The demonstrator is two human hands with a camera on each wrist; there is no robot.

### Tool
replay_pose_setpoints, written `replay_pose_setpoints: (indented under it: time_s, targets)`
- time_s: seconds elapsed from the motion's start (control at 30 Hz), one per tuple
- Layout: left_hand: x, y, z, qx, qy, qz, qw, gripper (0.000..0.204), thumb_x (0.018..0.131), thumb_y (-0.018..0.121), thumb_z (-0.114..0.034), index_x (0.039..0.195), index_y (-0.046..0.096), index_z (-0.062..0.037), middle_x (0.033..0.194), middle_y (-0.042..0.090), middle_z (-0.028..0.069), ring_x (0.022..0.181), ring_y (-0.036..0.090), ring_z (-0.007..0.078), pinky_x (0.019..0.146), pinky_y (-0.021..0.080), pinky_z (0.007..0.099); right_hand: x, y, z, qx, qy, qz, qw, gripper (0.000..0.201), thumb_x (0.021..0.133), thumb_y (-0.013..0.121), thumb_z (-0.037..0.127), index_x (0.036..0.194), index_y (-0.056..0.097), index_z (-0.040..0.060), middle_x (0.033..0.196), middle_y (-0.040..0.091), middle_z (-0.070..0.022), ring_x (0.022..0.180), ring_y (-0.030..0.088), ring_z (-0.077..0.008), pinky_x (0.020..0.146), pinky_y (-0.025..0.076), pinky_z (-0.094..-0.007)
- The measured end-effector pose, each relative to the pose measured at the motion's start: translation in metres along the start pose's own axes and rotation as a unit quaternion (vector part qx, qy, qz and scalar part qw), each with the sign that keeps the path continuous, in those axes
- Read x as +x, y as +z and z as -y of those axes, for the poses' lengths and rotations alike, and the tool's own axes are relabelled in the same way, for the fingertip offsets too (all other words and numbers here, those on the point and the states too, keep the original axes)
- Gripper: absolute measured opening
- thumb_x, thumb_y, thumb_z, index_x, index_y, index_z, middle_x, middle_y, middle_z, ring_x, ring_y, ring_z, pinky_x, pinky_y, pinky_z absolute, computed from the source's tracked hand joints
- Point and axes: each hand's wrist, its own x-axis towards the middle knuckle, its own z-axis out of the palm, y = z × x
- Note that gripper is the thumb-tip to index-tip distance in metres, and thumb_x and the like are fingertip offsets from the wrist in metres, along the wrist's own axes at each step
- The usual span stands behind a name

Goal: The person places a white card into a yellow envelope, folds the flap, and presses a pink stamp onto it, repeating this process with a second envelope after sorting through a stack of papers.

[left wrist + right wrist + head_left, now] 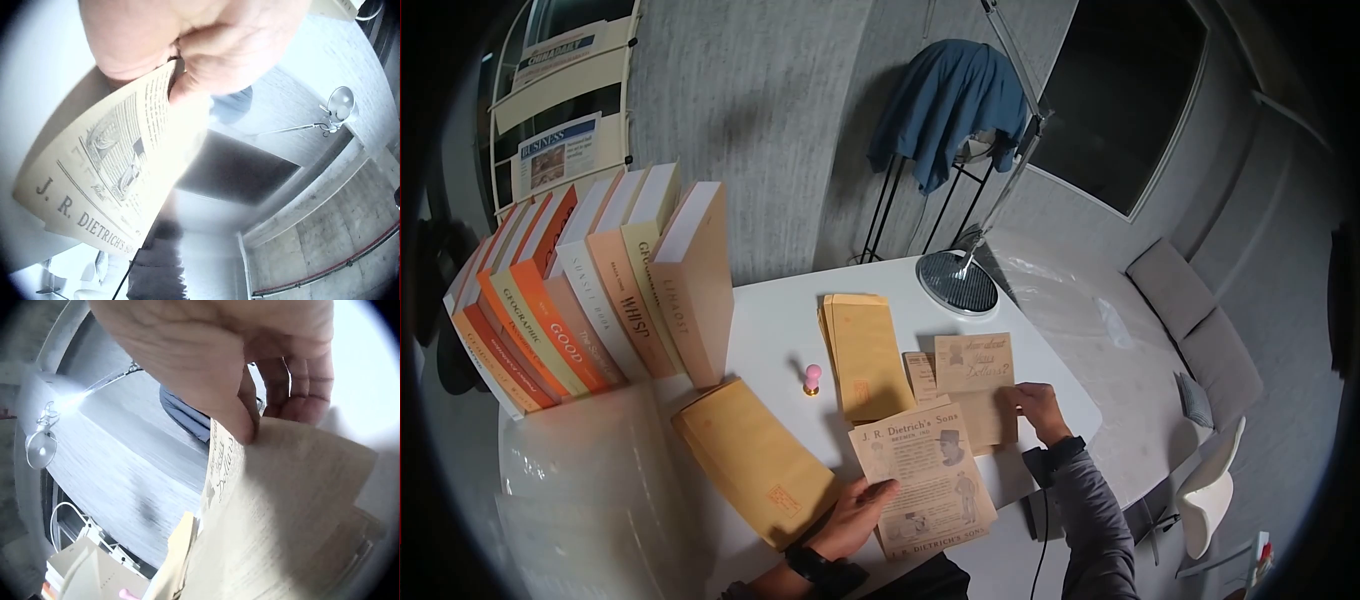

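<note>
My left hand (855,520) grips a tan printed sheet (930,485) by its left edge, thumb on top. It is headed "J. R. Dietrich's Sons" and carries small drawings. In the left wrist view the printed sheet (106,169) bends under the thumb. Further right, my right hand (1040,412) pinches the right edge of a brown paper (975,375) between thumb and fingers. "Dollars?" shows in large script near its top. Another small printed paper (919,372) peeks out behind its left side. The Dietrich sheet overlaps the brown paper's lower left in the head view.
Two stacks of yellow-brown envelopes, one upper (865,355) and one lower left (755,460), lie on the white table (775,310). Between them stands a pink-handled stamp (812,378). A row of books (600,290) stands at left; a lamp base (958,283) sits at the back.
</note>
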Motion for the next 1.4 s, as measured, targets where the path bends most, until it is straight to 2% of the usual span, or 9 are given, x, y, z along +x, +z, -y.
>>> replay_pose_setpoints:
  time_s: [0.13,0.33,0.67,0.73,0.83,0.97,1.07,1.27,1.4]
  targets:
    - [0.0,0.001,-0.002,-0.006,-0.006,-0.001,1.0,0.036,0.1,0.06,-0.014,0.131,0.054,0.002,0.127,0.062,0.0093,0.116,0.057,0.0155,0.1,0.047,0.0309,-0.017,-0.003,0.025,-0.026,-0.007,-0.022,0.999,0.024,0.091,0.071,0.021,0.088,0.072,-0.003,0.079,0.068,-0.0028,0.069,0.059,-0.008,0.065,0.049,-0.0244]
    - [-0.002,0.003,-0.005,0.003,-0.001,-0.004,1.0,0.036,0.101,0.058,-0.018,0.131,0.053,0.0023,0.126,0.062,0.0091,0.115,0.057,0.0147,0.099,0.046,0.0308,-0.059,0.005,0.055,0.131,-0.028,0.02,0.991,0.014,0.092,0.071,0.014,0.089,0.073,0.0002,0.081,0.071,-0.0014,0.072,0.06,-0.0059,0.071,0.048,-0.023]
    - [-0.003,0.007,-0.007,0.073,0.045,-0.042,0.995,0.031,0.102,0.056,-0.018,0.129,0.055,-0.0007,0.12,0.064,0.0049,0.109,0.058,0.0106,0.097,0.046,0.0278,-0.128,0.022,0.061,0.092,-0.003,0.112,0.989,0.016,0.095,0.068,0.013,0.094,0.072,-0.0018,0.081,0.07,0.0002,0.075,0.057,-0.0053,0.073,0.048,-0.0234]
    - [-0.004,0.011,-0.012,0.059,0.096,-0.04,0.993,0.031,0.102,0.056,-0.016,0.13,0.053,-0.0013,0.122,0.063,0.0051,0.11,0.058,0.0108,0.097,0.047,0.028,-0.136,0.024,0.058,0.092,-0.002,0.128,0.988,0.02,0.097,0.065,0.015,0.099,0.072,-0.0036,0.082,0.069,-0.0004,0.077,0.057,-0.0061,0.074,0.048,-0.0244]
    - [-0.005,0.015,-0.017,0.05,0.145,-0.039,0.987,0.033,0.102,0.056,-0.013,0.132,0.049,-0.0015,0.123,0.062,0.0062,0.11,0.058,0.0105,0.097,0.046,0.0282,-0.15,0.031,0.074,0.051,-0.014,0.137,0.989,0.021,0.098,0.064,0.016,0.093,0.072,-0.0031,0.078,0.068,-0.0028,0.076,0.057,-0.0078,0.08,0.047,-0.0256]
    - [-0.008,0.021,-0.026,0.042,0.158,-0.041,0.986,0.036,0.101,0.055,-0.009,0.134,0.044,-0.002,0.126,0.06,0.008,0.112,0.058,0.0113,0.097,0.046,0.0289,-0.153,0.036,0.074,0.046,-0.027,0.148,0.988,0.028,0.101,0.059,0.019,0.086,0.068,-0.0038,0.075,0.065,-0.0027,0.071,0.054,-0.0084,0.071,0.047,-0.0262]
    - [-0.005,0.02,-0.026,0.042,0.157,-0.046,0.986,0.035,0.1,0.055,-0.006,0.133,0.043,-0.0015,0.125,0.061,0.0086,0.112,0.059,0.0118,0.097,0.047,0.029,-0.152,0.038,0.066,0.049,-0.027,0.163,0.985,0.027,0.102,0.059,0.02,0.097,0.07,-0.0041,0.078,0.064,0.0,0.076,0.052,-0.007,0.075,0.047,-0.0249]
    - [-0.005,0.018,-0.024,0.038,0.181,-0.042,0.982,0.032,0.101,0.055,-0.007,0.131,0.049,-0.0005,0.121,0.062,0.0075,0.108,0.059,0.0107,0.094,0.048,0.0271,-0.147,0.05,0.073,0.11,-0.038,0.084,0.99,0.021,0.096,0.067,0.018,0.087,0.068,-0.0009,0.074,0.063,0.0024,0.068,0.052,-0.0045,0.066,0.044,-0.0218]
    - [-0.002,0.014,-0.018,0.025,0.156,-0.081,0.984,0.027,0.103,0.053,-0.011,0.127,0.053,0.0002,0.116,0.064,0.0066,0.103,0.06,0.0094,0.091,0.048,0.0257,-0.142,0.042,0.069,0.158,-0.04,0.018,0.986,0.018,0.095,0.069,0.017,0.091,0.069,-0.0008,0.076,0.064,0.003,0.069,0.052,-0.0036,0.068,0.043,-0.0207]
